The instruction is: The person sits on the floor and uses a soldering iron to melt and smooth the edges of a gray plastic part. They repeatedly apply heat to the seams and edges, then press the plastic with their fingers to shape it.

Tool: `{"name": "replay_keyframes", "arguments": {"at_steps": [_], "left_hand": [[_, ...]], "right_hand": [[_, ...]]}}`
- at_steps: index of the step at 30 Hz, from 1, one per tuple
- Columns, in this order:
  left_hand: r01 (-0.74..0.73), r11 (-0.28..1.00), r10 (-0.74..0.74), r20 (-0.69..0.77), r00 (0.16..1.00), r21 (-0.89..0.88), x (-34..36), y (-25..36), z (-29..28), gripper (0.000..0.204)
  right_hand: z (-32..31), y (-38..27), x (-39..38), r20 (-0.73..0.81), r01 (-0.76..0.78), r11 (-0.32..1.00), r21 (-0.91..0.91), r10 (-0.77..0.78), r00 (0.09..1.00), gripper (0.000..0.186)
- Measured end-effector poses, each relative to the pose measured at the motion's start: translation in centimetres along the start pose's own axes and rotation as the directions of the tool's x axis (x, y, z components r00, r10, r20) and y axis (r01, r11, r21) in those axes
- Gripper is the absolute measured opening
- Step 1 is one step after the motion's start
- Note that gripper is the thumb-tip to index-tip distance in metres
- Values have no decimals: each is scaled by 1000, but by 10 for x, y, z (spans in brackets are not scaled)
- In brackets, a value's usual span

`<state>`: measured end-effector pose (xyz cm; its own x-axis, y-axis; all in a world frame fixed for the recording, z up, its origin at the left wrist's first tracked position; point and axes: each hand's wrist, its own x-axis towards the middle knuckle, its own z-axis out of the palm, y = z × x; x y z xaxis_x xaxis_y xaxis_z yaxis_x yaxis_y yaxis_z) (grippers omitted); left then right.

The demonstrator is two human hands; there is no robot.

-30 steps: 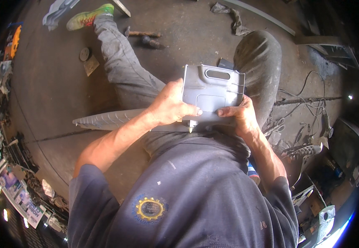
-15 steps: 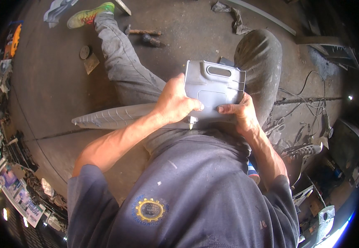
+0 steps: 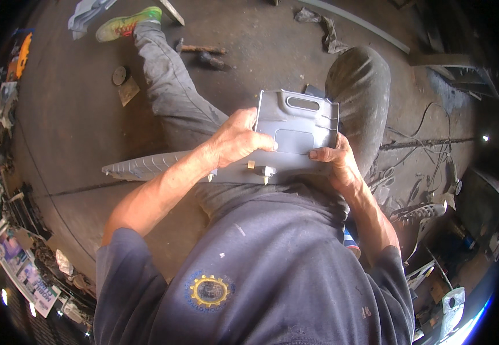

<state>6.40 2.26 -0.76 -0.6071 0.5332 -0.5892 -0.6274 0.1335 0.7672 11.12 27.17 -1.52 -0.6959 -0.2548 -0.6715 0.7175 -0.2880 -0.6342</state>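
With the gray plastic panel (image 3: 295, 141) lying across my lap, its broad slotted end standing toward my right knee (image 3: 359, 72), I have it grasped from both sides. My left fingers (image 3: 261, 141) clasp the left edge, thumb laid flat over the face; my right fingers (image 3: 327, 154) grip the lower right side, thumb reaching inward. How the rest of them bear on the far side I cannot tell, since the panel hides them. To hold it well, I think I should press evenly with both thumbs, so the thin sheet does not twist, and let my legs carry some of its weight. The long ribbed arm (image 3: 146, 165) reaches out to the left past my forearm, and it probably acts as a lever: if I tip the broad end carelessly, that arm may swing and pull against my left grip. The pale pegs (image 3: 266, 179) along the near edge point toward my shirt (image 3: 261, 253), and I judge it best to leave them free of the cloth and put no load on them. The small tan patch (image 3: 251, 164) sits just beside my left thumb, so I would rather not drag across it. The hammers (image 3: 203, 50) lie on the floor (image 3: 249, 63), well apart from my hold.
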Motion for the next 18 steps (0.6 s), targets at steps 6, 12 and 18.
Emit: {"name": "replay_keyframes", "arguments": {"at_steps": [6, 12, 18], "left_hand": [[10, 992, -30, -160, 987, -124, 6, -4, 2, 39], [16, 991, -38, -174, 984, -129, 4, 2, 8, 42], [44, 995, -59, -181, 982, -91, 3, 9, 12, 45]], "right_hand": [[4, -3, -1, -46, -33, 999, -8, 33, 998, 54], [5, -2, 0, -53, -17, 1000, 3, 17, 998, 52], [3, -1, 0, -41, -20, 1000, 17, 21, 999, 54]]}}
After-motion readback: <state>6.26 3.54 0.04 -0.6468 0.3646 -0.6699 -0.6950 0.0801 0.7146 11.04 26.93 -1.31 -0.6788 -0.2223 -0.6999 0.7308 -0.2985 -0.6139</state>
